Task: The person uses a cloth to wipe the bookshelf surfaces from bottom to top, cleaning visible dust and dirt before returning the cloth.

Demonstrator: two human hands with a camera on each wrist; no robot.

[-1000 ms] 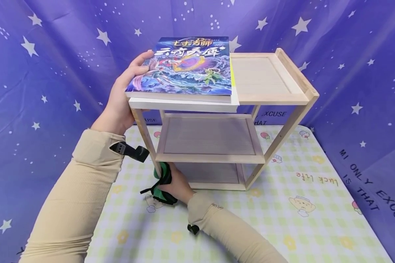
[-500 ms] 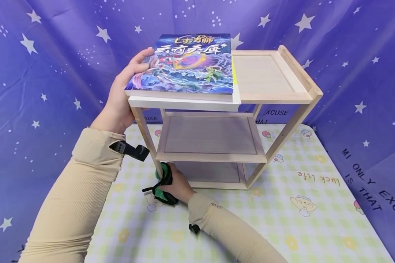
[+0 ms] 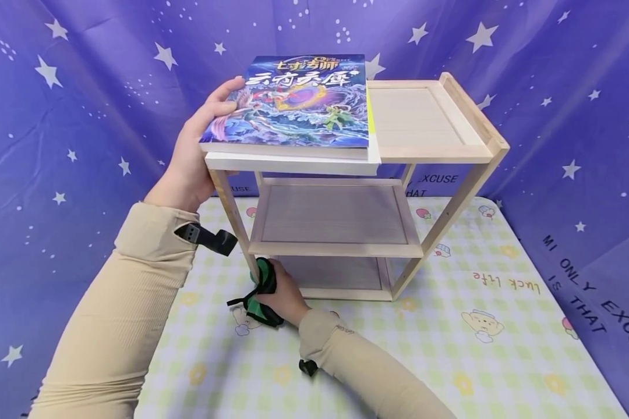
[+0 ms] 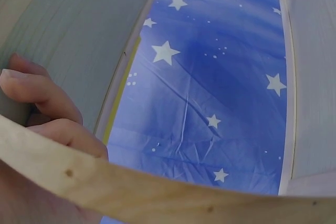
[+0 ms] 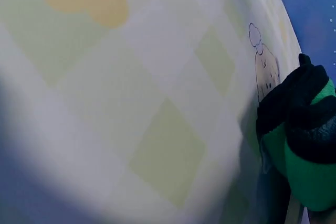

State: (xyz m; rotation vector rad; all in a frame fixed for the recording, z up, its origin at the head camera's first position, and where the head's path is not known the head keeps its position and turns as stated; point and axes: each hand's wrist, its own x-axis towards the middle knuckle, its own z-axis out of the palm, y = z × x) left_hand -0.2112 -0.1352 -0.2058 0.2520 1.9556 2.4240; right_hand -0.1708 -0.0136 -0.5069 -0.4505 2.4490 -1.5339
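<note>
A small three-tier wooden rack [image 3: 340,250] stands on the table. On its top, at the left, lies a blue illustrated book [image 3: 299,125] over a second book with white page edges [image 3: 288,165]. My left hand [image 3: 188,151] grips the rack's upper left end, some digits against the blue book. In the left wrist view, curled fingers [image 4: 50,98] reach beneath the top shelf. Low at the front left leg, my right hand [image 3: 285,294] holds a green-and-black cloth bundle [image 3: 264,313] with a dangling strap. The right wrist view shows the bundle [image 5: 310,177] partly cut off; its exact kind is unclear.
A checked tablecloth [image 3: 435,361] with cartoon prints covers the table. Purple-blue curtains with white stars [image 3: 571,116] hang behind and to both sides. The rack's raised right end rail [image 3: 474,113] stands above the top shelf.
</note>
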